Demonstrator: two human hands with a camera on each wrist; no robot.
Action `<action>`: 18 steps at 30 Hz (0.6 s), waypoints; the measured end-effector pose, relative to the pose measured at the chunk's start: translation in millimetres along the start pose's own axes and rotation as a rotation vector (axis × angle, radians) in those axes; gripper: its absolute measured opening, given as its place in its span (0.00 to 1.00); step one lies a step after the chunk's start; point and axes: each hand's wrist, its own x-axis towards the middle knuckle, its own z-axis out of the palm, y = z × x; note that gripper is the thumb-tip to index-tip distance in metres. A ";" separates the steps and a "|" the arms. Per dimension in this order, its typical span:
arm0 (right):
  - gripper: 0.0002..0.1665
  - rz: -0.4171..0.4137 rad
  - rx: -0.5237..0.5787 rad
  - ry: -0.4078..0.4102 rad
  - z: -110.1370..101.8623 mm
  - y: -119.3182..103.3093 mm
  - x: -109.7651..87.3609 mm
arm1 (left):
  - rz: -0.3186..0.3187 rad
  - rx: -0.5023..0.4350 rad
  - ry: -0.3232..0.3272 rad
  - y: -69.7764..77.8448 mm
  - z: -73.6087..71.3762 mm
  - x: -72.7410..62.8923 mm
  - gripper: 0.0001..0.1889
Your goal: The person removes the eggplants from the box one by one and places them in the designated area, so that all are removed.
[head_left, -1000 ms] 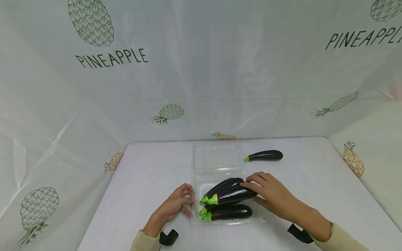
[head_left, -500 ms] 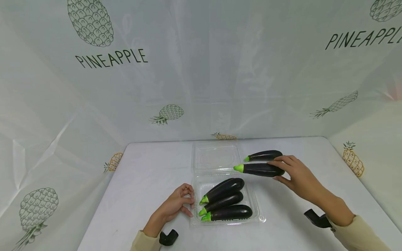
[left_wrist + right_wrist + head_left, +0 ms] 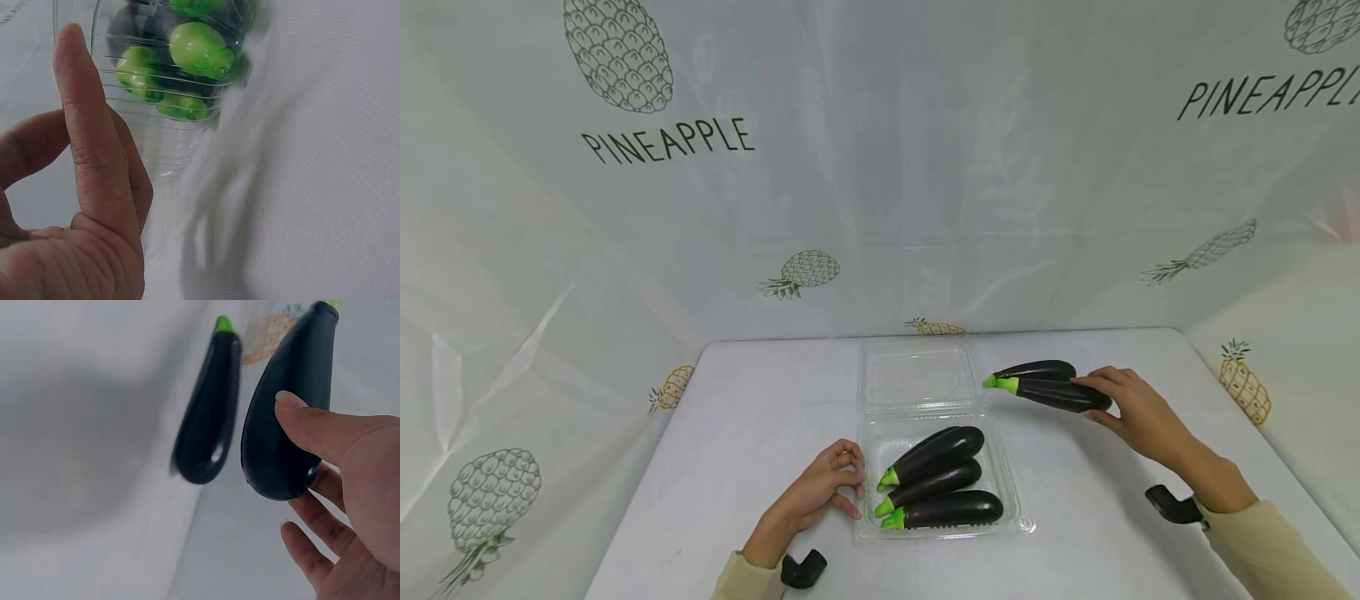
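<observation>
In the head view my right hand (image 3: 1138, 412) holds a dark eggplant (image 3: 1060, 394) with a green stem by its thick end, thumb on one side and fingers on the other. Just behind it lies another eggplant (image 3: 1037, 368), overlapped by the held one. Several eggplants (image 3: 951, 508) rest side by side in a clear plastic clamshell container (image 3: 1017, 500), green stems toward the left. At the container's left rim, my left hand (image 3: 823, 487) rests with loosely bent fingers, its thumb apart. The left wrist view shows one finger (image 3: 87, 125) upright beside the clear wall, green stems behind it.
The container's lid (image 3: 917, 375) lies folded open toward the back of the white table (image 3: 760, 400). A pineapple-printed curtain (image 3: 880, 167) rises behind the table and along both sides. Black wrist mounts (image 3: 803, 569) sit at both wrists.
My right hand has lifted one eggplant out of the container and carried it back and to the right, beside the loose eggplant. My left hand has stayed at the container's left rim.
</observation>
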 end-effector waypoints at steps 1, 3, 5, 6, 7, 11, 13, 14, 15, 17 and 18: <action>0.35 0.001 0.001 -0.006 1.7 2.5 -0.6 | 0.001 -0.001 0.000 -0.1 0.0 -0.1 0.15; 0.35 0.008 0.002 -0.024 5.3 6.7 -1.3 | 0.003 -0.002 -0.002 -0.1 -0.1 -0.5 0.15; 0.34 0.017 0.008 -0.050 9.2 10.0 -1.2 | 0.004 0.000 -0.002 -0.2 -0.1 -0.8 0.15; 0.33 0.021 0.011 -0.066 11.2 11.3 -0.9 | 0.004 0.001 -0.003 -0.1 -0.1 -0.9 0.15; 0.33 0.024 0.011 -0.080 13.2 12.4 -0.5 | 0.003 0.001 -0.003 0.0 0.0 -1.0 0.14; 0.31 0.032 0.015 -0.132 21.3 15.2 2.3 | 0.000 0.001 -0.002 1.2 0.7 -1.3 0.14; 0.31 0.032 0.010 -0.151 25.1 16.4 3.9 | 0.000 -0.002 -0.002 1.9 0.9 -1.3 0.14; 0.31 0.032 0.009 -0.162 27.0 16.9 4.9 | -0.001 -0.003 -0.002 2.1 0.9 -1.3 0.14; 0.31 0.033 0.004 -0.171 28.8 17.5 5.9 | -0.001 -0.004 -0.002 2.1 0.9 -1.1 0.14; 0.31 0.037 -0.004 -0.191 32.2 18.4 8.0 | -0.002 -0.007 0.000 2.2 0.8 -0.9 0.14; 0.31 0.041 -0.009 -0.201 33.6 18.6 9.1 | -0.002 -0.007 -0.001 2.1 0.8 -0.8 0.14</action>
